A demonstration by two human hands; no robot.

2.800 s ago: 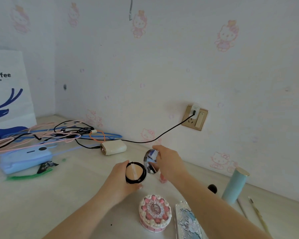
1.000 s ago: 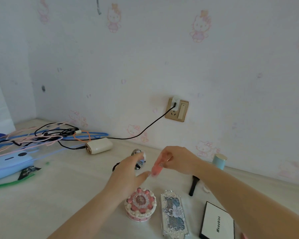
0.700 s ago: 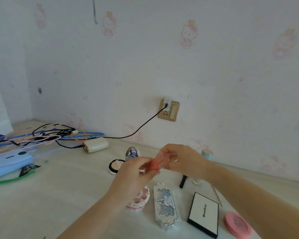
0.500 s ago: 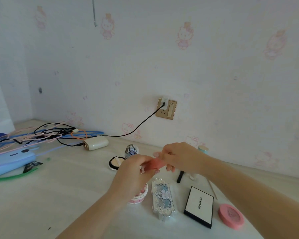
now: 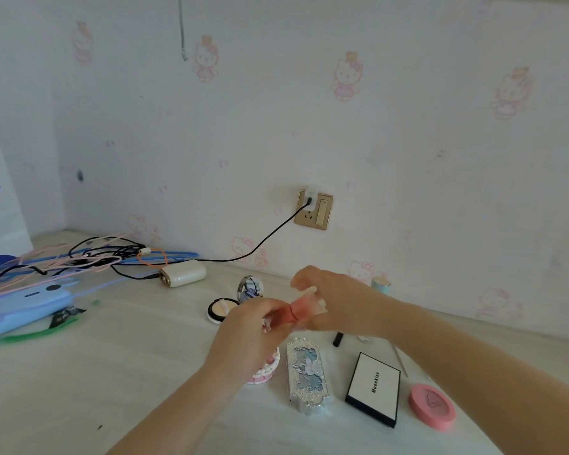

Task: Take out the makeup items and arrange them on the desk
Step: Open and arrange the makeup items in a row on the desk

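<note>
Both hands raised above desk, sharing pink tube. Left hand pinches lower-left end, right hand grips upper-right end. Tube's long axis slants, rising rightward toward wall. Silver case lies beneath.

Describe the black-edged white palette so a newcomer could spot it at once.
Start at the gold wall socket and drop to the pale desk. The flat rectangular white palette with black edges lies between the ornate silver case and the round pink compact, the only one bearing printed lettering.
</note>
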